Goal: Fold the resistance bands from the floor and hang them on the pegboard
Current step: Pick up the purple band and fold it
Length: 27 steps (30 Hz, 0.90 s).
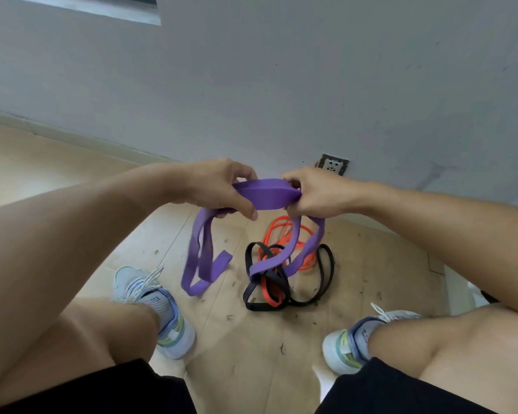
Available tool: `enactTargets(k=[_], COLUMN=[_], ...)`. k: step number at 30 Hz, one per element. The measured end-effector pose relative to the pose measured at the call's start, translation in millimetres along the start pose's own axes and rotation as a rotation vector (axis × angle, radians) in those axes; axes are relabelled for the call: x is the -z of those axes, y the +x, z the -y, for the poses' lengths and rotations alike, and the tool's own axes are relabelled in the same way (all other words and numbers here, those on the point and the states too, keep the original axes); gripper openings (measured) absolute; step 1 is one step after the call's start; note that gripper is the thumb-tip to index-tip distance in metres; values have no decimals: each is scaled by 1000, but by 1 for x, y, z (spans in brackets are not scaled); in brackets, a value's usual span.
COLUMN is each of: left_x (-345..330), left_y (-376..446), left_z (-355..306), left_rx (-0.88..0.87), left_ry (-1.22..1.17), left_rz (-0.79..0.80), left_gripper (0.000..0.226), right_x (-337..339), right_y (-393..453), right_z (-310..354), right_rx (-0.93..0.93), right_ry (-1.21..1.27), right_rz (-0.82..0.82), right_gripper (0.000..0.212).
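Observation:
A wide purple resistance band [265, 194] is stretched between both hands above the floor. My left hand [219, 186] grips its left end, and my right hand [314, 194] grips its right end. Loose loops of the purple band hang down on both sides, the left loop reaching the floor near my left shoe. Below, a thin orange band [284, 231] and a thin black band [326, 273] lie tangled together on the floor. The right purple loop drapes over that tangle. No pegboard is in view.
I crouch over a wooden floor [245, 339] strewn with small debris. My left shoe [150, 297] and right shoe [350, 342] flank the bands. A grey wall [281, 85] with a socket [332, 164] stands just behind.

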<state>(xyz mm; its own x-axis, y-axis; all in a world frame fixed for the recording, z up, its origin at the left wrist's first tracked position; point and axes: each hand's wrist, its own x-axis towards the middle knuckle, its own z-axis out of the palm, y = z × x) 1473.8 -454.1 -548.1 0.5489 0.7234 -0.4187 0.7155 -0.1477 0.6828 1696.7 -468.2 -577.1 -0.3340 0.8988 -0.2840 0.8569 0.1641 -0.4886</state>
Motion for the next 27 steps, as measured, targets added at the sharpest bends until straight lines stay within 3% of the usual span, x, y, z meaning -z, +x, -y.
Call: enactTargets(k=[5, 10, 14, 16, 20, 22, 25, 27], left_x=[1, 7, 9, 9, 14, 13, 12, 10], left_y=[1, 1, 1, 3, 0, -4, -14, -20], left_z=[11, 11, 6, 6, 3, 0, -9, -17], left_rx=[-3, -50, -119, -159, -231, -269, -353, -387], left_ry=[43, 128, 298, 333, 144, 4, -404, -577], left_rz=[49, -66, -141, -204, -345, -373, -208, -53], left_gripper=[21, 12, 38, 39, 23, 22, 22, 30], right_x=[-1, -3, 0, -1, -7, -4, 2, -3], right_y=[-7, -8, -10, -11, -11, -9, -4, 6], right_z=[-1, -4, -4, -2, 5, 8, 0, -10], right_rx=[52, 38, 42, 39, 57, 55, -1, -104], right_ry=[47, 259, 320, 358, 428, 615, 1193, 1304], right_rz=[233, 173, 149, 137, 131, 293, 626, 608], right_gripper=[22, 26, 16, 16, 36, 39, 44, 39])
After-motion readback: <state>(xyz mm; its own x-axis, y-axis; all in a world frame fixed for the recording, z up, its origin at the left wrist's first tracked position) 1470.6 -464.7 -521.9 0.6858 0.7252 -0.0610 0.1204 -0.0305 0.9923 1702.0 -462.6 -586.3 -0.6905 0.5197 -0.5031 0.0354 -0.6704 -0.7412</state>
